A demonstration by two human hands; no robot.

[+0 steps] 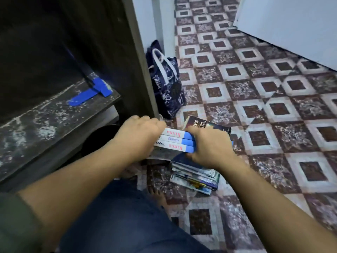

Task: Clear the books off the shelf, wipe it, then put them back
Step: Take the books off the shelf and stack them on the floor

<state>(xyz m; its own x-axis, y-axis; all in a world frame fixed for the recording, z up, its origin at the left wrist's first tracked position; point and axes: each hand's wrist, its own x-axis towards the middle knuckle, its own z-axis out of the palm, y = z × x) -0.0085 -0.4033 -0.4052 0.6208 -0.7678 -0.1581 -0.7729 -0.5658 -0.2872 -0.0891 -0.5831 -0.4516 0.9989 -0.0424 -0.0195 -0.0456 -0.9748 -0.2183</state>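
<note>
Floor (pixel 255 92): patterned tiles, maroon and white squares
On the floor: stack of books (pixel 196 177), dark blue bag (pixel 166 84) beside the shelf's side panel
Shelf (pixel 45 123): dark board, scuffed white
On the shelf: strips of blue tape (pixel 91 94)

tiled corner beside a dark cabinet

maroon-and-white patterned floor (pixel 255 99) runs to pale walls (pixel 291 24); a navy printed bag (pixel 167 84) leans against the dark cabinet side (pixel 109 42).

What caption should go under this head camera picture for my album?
Both hands, left and right, grip a stack of books above the floor pile, beside the dusty shelf.
</note>
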